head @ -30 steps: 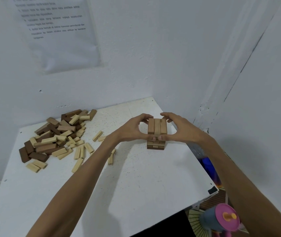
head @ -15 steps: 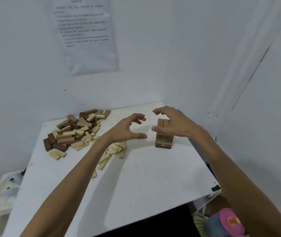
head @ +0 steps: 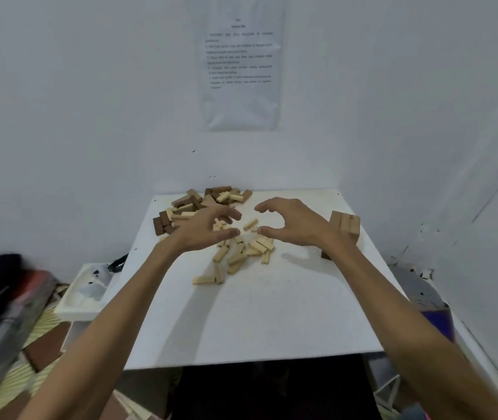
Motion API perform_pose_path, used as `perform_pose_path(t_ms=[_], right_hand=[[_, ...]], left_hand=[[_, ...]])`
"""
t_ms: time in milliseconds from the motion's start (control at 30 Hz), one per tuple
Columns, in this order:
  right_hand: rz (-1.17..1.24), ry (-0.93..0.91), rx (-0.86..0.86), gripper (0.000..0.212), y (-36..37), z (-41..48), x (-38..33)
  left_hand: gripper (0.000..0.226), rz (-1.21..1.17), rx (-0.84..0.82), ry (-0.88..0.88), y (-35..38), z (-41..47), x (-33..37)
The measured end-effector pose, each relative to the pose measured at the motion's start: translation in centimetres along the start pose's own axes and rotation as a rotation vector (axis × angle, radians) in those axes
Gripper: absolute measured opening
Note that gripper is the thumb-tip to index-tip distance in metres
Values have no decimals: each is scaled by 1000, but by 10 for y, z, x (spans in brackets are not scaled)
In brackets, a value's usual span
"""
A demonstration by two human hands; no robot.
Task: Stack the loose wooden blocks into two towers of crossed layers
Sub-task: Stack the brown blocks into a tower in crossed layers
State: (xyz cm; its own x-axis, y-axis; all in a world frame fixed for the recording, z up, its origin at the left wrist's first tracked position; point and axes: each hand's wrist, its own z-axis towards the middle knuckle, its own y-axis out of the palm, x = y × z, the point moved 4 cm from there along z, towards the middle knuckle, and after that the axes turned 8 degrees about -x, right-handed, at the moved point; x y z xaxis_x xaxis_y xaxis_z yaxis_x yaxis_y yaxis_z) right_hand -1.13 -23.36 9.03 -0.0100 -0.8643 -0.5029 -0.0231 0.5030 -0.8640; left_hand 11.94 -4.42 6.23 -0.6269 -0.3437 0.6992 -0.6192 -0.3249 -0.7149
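Note:
A short tower of crossed wooden blocks [head: 345, 223] stands at the right side of the white table [head: 272, 313], partly hidden by my right wrist. Loose light blocks [head: 241, 256] lie scattered at the table's middle. A pile of dark and light blocks [head: 199, 204] sits at the far left of the table. My left hand [head: 208, 228] hovers over the loose blocks, fingers spread and slightly blurred, holding nothing. My right hand [head: 290, 222] hovers beside it, thumb and fingers curved apart and empty.
White walls close in behind and on the right, with a printed sheet [head: 241, 62] taped up. Left of the table are a white tray [head: 85, 294] and dark clutter [head: 2, 286]. A grey and blue object [head: 423, 301] sits low on the right.
Both hands have left the tower and moved left over the loose blocks. The camera has turned left, so the tower now sits at the right.

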Motion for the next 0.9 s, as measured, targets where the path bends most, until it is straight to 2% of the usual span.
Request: perform_pose_path(t_ms=[233,400,600,700,800,900], right_hand=[[-43,-50,-55,41,46,49,-48],[-75,-39,-60,33,85,97,-61],[-114,-7,-47,34,118,150,-60],[-149,-10,-18,29,133,167,-54],[-101,-8,91,18,141,177,-46],[-57,-12,152,26,145,188,-42]], left_hand=[[14,106,73,-163,-26,-46,-68],[22,144,99,-324,-36,-53,-117],[16,111,201,-369,-44,-39,-137],[25,164,258,-391,-45,-28,-146],[43,263,303,-458,-43,-22,-157],[55,245,351,-450,-35,-21,-166]])
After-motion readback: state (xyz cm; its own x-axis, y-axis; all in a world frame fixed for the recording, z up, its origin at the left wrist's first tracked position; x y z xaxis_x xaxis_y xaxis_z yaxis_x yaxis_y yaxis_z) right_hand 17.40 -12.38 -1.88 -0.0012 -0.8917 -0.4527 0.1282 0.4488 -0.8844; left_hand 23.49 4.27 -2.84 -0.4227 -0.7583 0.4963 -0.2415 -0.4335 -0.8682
